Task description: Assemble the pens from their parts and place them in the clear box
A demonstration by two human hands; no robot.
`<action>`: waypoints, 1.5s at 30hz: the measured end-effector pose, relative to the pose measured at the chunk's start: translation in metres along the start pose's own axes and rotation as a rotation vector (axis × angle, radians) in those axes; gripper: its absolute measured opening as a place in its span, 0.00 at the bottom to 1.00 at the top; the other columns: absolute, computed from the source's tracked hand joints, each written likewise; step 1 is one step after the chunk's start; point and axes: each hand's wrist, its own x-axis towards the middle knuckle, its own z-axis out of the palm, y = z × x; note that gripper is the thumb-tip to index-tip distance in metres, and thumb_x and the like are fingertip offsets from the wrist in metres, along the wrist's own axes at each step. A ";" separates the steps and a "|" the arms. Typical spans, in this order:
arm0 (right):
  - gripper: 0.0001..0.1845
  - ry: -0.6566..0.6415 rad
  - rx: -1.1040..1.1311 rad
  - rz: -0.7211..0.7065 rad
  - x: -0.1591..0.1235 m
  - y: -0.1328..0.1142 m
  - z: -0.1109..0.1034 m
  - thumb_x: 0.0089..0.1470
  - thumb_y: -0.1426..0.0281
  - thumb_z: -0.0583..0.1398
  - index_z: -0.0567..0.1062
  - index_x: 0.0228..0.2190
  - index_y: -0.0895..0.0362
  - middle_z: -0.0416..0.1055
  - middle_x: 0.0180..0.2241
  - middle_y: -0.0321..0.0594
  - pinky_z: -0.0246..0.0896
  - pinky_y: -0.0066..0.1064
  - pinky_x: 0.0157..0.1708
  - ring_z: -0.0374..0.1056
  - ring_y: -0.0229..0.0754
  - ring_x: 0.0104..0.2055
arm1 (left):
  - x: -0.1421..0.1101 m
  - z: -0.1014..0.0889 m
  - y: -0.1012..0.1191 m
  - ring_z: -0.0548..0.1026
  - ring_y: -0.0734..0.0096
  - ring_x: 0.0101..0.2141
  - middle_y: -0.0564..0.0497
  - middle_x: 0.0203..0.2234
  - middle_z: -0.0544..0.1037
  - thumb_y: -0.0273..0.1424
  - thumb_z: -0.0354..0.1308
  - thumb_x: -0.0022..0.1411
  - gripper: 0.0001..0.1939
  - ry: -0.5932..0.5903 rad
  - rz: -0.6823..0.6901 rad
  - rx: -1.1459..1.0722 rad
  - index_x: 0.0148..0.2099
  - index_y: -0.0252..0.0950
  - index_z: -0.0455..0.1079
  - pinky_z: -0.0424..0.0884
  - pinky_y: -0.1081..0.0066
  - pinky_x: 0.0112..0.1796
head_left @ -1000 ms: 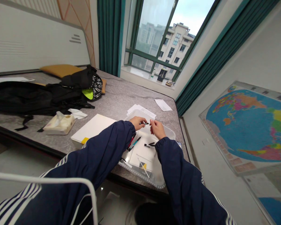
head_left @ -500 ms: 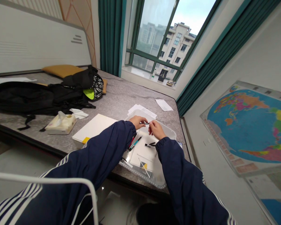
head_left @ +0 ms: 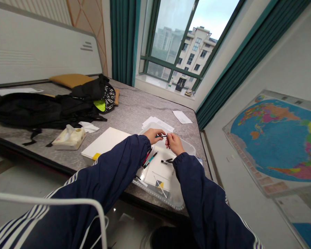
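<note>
Over the clear plastic bin, my left hand (head_left: 154, 135) is closed around a thin dark pen (head_left: 161, 136). My right hand (head_left: 174, 144) pinches at the pen's other end, its fingertips close to those of the left. Inside the bin (head_left: 180, 206), a teal pen (head_left: 150, 160) and a red pen (head_left: 146, 157) lie beneath my left forearm. Short black pieces (head_left: 164, 162) that look like pen caps sit near my right wrist. A thin white stick (head_left: 159, 186) rests toward the bin's near end, over a white sheet with a yellow and grey patch.
Left of the bin lie a white flat box (head_left: 107, 139), a tissue pack (head_left: 69, 138) and a black backpack (head_left: 41, 109). Paper sheets (head_left: 182, 117) are behind the bin. A white tube (head_left: 67, 200) crosses the lower left. A wall map (head_left: 274, 138) hangs at right.
The view has shifted very slightly. Both hands stay over the bin with the pen between them; the pen's visible part has turned a little.
</note>
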 end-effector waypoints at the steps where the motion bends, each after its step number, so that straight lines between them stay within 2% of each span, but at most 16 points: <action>1: 0.21 0.031 0.004 -0.005 0.000 -0.001 -0.001 0.62 0.53 0.49 0.65 0.27 0.56 0.68 0.17 0.32 0.57 0.23 0.17 0.63 0.33 0.14 | 0.000 0.000 0.000 0.77 0.73 0.32 0.51 0.36 0.82 0.30 0.61 0.56 0.17 0.002 -0.003 -0.006 0.50 0.37 0.73 0.71 0.73 0.41; 4: 0.21 0.132 -0.002 -0.013 0.000 -0.004 -0.004 0.62 0.52 0.49 0.65 0.28 0.55 0.67 0.17 0.31 0.56 0.23 0.16 0.62 0.32 0.13 | -0.001 0.002 -0.001 0.77 0.74 0.29 0.50 0.35 0.82 0.31 0.61 0.57 0.18 0.002 -0.045 -0.027 0.51 0.36 0.72 0.72 0.73 0.38; 7: 0.21 0.197 -0.023 -0.011 -0.001 -0.005 -0.007 0.62 0.52 0.50 0.66 0.28 0.56 0.67 0.17 0.31 0.56 0.22 0.16 0.62 0.32 0.13 | 0.001 0.004 -0.002 0.77 0.75 0.25 0.50 0.32 0.81 0.31 0.58 0.59 0.15 -0.021 -0.102 -0.074 0.48 0.34 0.73 0.72 0.74 0.35; 11: 0.19 0.235 0.022 -0.006 -0.001 -0.006 -0.007 0.61 0.53 0.51 0.68 0.32 0.56 0.70 0.20 0.32 0.56 0.22 0.15 0.62 0.32 0.13 | 0.002 0.005 -0.003 0.78 0.74 0.28 0.50 0.33 0.82 0.29 0.54 0.61 0.10 -0.049 -0.114 -0.090 0.44 0.34 0.73 0.72 0.75 0.36; 15: 0.18 0.259 0.075 -0.040 -0.003 -0.009 -0.006 0.58 0.55 0.55 0.70 0.41 0.57 0.74 0.27 0.36 0.59 0.23 0.15 0.64 0.32 0.15 | 0.001 0.007 -0.001 0.79 0.75 0.29 0.49 0.34 0.82 0.29 0.51 0.63 0.10 -0.085 -0.151 -0.120 0.44 0.33 0.71 0.73 0.75 0.36; 21: 0.26 0.254 0.028 -0.078 -0.010 -0.016 -0.004 0.56 0.58 0.57 0.70 0.53 0.58 0.75 0.43 0.46 0.68 0.26 0.20 0.73 0.37 0.25 | -0.002 0.003 0.010 0.79 0.75 0.26 0.47 0.34 0.82 0.30 0.53 0.62 0.08 -0.069 -0.154 -0.235 0.43 0.33 0.70 0.74 0.74 0.33; 24: 0.23 0.218 -0.028 -0.091 -0.013 -0.016 -0.003 0.57 0.59 0.56 0.75 0.49 0.58 0.76 0.43 0.46 0.70 0.28 0.24 0.75 0.39 0.30 | -0.005 0.001 0.016 0.79 0.75 0.26 0.46 0.34 0.82 0.30 0.54 0.63 0.08 -0.037 -0.158 -0.333 0.43 0.33 0.69 0.74 0.75 0.31; 28: 0.18 0.066 -0.100 -0.087 -0.016 -0.017 -0.002 0.56 0.58 0.57 0.79 0.38 0.58 0.78 0.36 0.44 0.70 0.28 0.26 0.75 0.41 0.30 | -0.007 0.001 0.021 0.79 0.73 0.24 0.45 0.31 0.81 0.31 0.57 0.61 0.08 -0.062 -0.227 -0.445 0.41 0.32 0.67 0.74 0.74 0.28; 30: 0.20 0.084 -0.094 -0.068 -0.017 -0.018 -0.002 0.56 0.57 0.58 0.77 0.42 0.58 0.78 0.36 0.44 0.70 0.28 0.25 0.75 0.40 0.29 | -0.007 0.001 0.023 0.78 0.74 0.23 0.45 0.31 0.81 0.31 0.58 0.61 0.08 -0.119 -0.281 -0.468 0.41 0.33 0.67 0.74 0.75 0.27; 32: 0.25 0.156 -0.065 -0.069 -0.016 -0.019 -0.002 0.54 0.56 0.60 0.73 0.49 0.57 0.77 0.40 0.45 0.70 0.28 0.24 0.74 0.39 0.29 | -0.007 0.000 0.025 0.78 0.75 0.22 0.45 0.34 0.81 0.31 0.59 0.61 0.09 -0.182 -0.322 -0.499 0.42 0.33 0.66 0.74 0.75 0.27; 34: 0.27 0.191 -0.030 -0.082 -0.015 -0.020 -0.003 0.53 0.56 0.61 0.72 0.52 0.57 0.76 0.43 0.47 0.70 0.28 0.24 0.74 0.39 0.29 | -0.008 0.001 0.026 0.78 0.75 0.21 0.45 0.36 0.81 0.31 0.60 0.60 0.10 -0.230 -0.349 -0.525 0.42 0.34 0.65 0.75 0.74 0.26; 39: 0.23 0.102 0.077 -0.006 -0.009 -0.015 -0.003 0.51 0.55 0.62 0.79 0.41 0.60 0.78 0.38 0.48 0.71 0.30 0.25 0.75 0.43 0.34 | -0.010 0.006 0.023 0.76 0.74 0.20 0.46 0.31 0.82 0.28 0.62 0.57 0.10 -0.328 -0.379 -0.481 0.38 0.34 0.63 0.75 0.73 0.26; 45: 0.22 0.058 0.094 0.014 -0.003 -0.008 -0.001 0.48 0.56 0.64 0.79 0.38 0.61 0.78 0.33 0.46 0.70 0.29 0.24 0.74 0.43 0.33 | -0.008 0.009 0.017 0.77 0.70 0.20 0.45 0.30 0.81 0.27 0.62 0.56 0.10 -0.373 -0.393 -0.429 0.38 0.34 0.63 0.73 0.73 0.22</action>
